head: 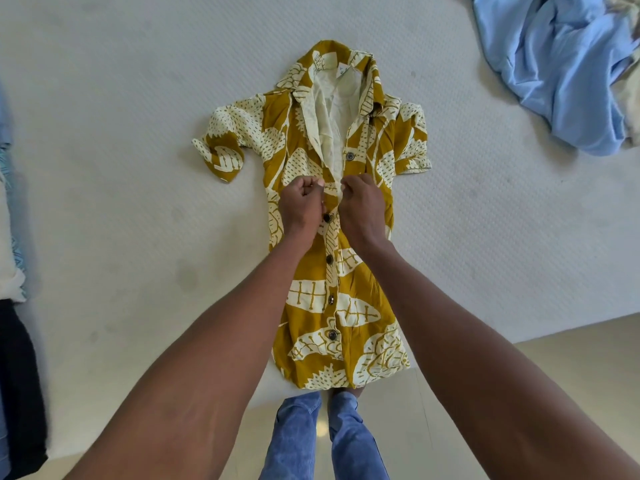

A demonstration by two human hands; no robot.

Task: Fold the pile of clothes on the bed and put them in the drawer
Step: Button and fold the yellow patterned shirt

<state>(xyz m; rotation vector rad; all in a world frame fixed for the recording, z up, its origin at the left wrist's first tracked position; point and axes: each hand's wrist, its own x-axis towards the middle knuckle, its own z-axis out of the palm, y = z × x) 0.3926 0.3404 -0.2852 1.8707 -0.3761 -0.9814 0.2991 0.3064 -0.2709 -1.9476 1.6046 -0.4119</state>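
2 hands at frame centre: left hand (300,206) and right hand (362,206) both curled, each pinching the placket edge of the mustard leaf-print dress (332,216). Dress lies flat, collar up-frame, on the white bed (121,168), hem at the bed's edge. Crumpled blue garment (561,71) upper right; dark clothes (19,386) lower left.

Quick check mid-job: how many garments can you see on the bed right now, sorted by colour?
Mustard and cream printed: 1, the button-front dress, laid flat, both hands at its placket
Light blue: 1, crumpled garment, top right
Black: 1, garment, left edge
Total: 3; left-edge pile partly out of view
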